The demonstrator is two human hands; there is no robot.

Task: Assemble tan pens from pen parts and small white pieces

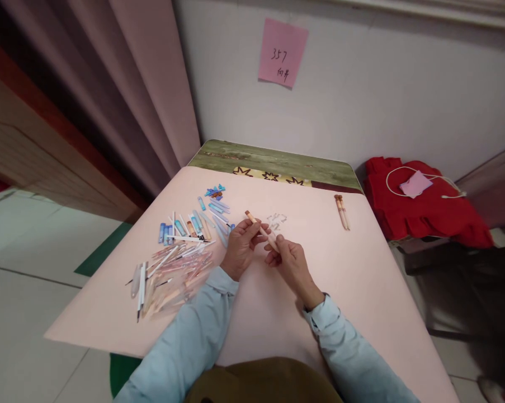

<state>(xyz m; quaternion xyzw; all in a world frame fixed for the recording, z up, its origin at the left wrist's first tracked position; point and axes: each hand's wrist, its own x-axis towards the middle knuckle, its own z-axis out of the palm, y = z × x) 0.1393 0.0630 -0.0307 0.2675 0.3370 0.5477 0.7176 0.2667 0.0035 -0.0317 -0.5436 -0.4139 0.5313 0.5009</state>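
Above the middle of the table, a pen (249,216) with a brown-and-tan upper end and a pale barrel slants between my hands. My left hand (241,247) is closed around its upper part, fingers pinching just below the brown end. My right hand (293,262) pinches the pale lower end between thumb and fingers, which partly hide the tip. Just beyond the hands lies a small group of clear plastic clips (276,219). Left of my left hand are white ink refills (141,291), pinkish clear barrels (185,263) and blue pen sleeves (164,233).
Two brown-topped pens (342,212) lie side by side at the right. Small blue and brown pieces (216,192) are heaped at the far left. A red cloth (428,218) with a white cable covers a stool beside the table. A wall (344,84) stands behind.
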